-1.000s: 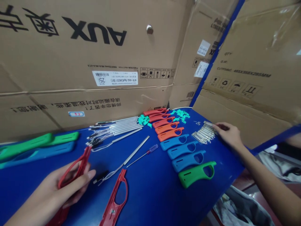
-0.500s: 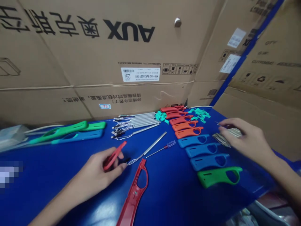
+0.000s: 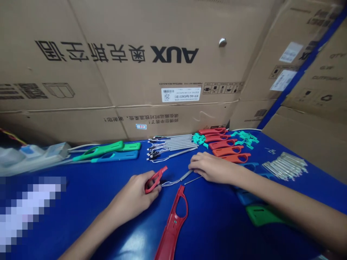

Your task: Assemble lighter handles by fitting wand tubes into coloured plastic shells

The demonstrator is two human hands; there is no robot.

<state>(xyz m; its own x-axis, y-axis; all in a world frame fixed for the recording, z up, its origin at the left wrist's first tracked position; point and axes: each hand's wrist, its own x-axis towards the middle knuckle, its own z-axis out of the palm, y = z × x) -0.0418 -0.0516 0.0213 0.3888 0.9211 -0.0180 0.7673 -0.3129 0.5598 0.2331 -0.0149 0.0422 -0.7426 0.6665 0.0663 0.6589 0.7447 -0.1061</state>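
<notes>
One red shell (image 3: 161,173) in left hand (image 3: 143,190); one tube (image 3: 185,176) at right hand (image 3: 207,168).
</notes>
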